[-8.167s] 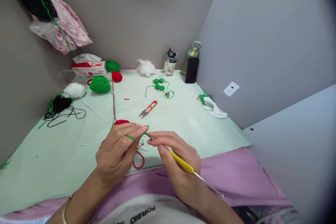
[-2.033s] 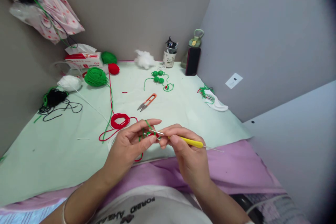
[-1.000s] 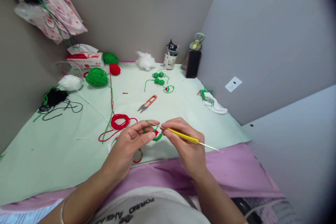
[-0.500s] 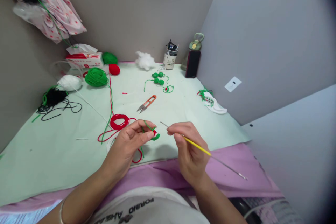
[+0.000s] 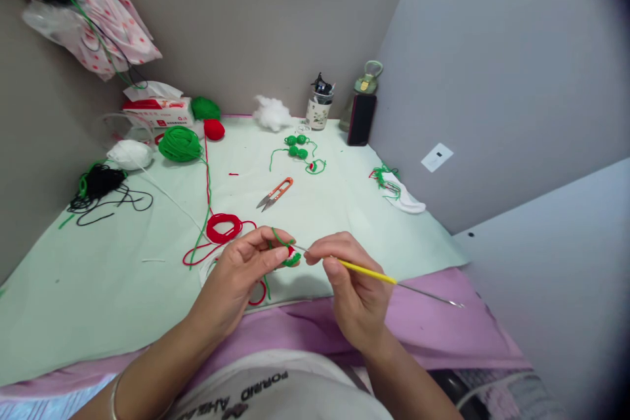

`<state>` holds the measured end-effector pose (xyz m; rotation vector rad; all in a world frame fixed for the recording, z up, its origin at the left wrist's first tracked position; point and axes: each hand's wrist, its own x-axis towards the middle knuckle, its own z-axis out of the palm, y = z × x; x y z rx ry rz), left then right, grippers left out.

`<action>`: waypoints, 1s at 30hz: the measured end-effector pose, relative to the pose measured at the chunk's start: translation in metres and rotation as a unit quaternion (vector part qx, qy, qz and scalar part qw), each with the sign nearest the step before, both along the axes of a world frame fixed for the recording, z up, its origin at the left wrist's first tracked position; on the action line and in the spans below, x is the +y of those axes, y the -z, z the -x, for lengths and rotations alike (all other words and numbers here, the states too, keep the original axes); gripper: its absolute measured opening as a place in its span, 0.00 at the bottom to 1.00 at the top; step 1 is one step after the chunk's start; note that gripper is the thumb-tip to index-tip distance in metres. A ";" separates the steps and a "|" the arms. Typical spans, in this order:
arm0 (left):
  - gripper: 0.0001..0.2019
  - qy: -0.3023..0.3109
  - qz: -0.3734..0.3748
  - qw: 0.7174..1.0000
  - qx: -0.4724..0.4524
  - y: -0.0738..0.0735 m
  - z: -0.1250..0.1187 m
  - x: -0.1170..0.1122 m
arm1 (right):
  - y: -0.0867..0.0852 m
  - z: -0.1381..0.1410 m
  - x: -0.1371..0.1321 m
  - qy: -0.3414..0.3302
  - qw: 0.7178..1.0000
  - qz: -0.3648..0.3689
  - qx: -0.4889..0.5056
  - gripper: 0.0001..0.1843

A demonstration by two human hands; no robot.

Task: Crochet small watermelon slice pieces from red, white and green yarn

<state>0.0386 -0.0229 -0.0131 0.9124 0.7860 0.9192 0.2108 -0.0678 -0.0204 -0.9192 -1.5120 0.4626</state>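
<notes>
My left hand [image 5: 246, 266] pinches a small crocheted piece [image 5: 292, 258] in red, white and green, with green yarn looped over the index finger. In my right hand [image 5: 357, 289] is a crochet hook [image 5: 367, 270] with a yellow grip and metal at both ends. Its front tip meets the top of the crocheted piece; whether it has passed through a stitch is too small to tell. Beside my left hand lies a coil of red yarn [image 5: 223, 228], and a red strand shows beneath the wrist. Orange thread snips [image 5: 275, 194] rest beyond both hands.
Green yarn [image 5: 180, 144], white yarn [image 5: 130, 155], red yarn [image 5: 214, 129] and black yarn [image 5: 102, 180] lie to the left near a tissue box [image 5: 158, 112]. White stuffing [image 5: 272, 113], small green crocheted pieces [image 5: 297, 146], a cup [image 5: 319, 111] and a phone [image 5: 361, 119] stand farther back.
The crochet hook has moved left and its tip now meets the crocheted piece, where before there was a gap. Its rear end has risen. My left hand has hardly moved.
</notes>
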 end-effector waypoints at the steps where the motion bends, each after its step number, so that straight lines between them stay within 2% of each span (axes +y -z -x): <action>1: 0.06 0.002 0.001 1.000 -0.001 0.000 0.000 0.000 | 0.000 0.000 0.000 0.002 1.000 0.000 0.000 0.10; 30: 0.04 0.017 -0.010 1.000 -0.011 -0.002 -0.001 -0.002 | 0.001 0.003 0.001 0.011 1.000 0.005 0.003 0.10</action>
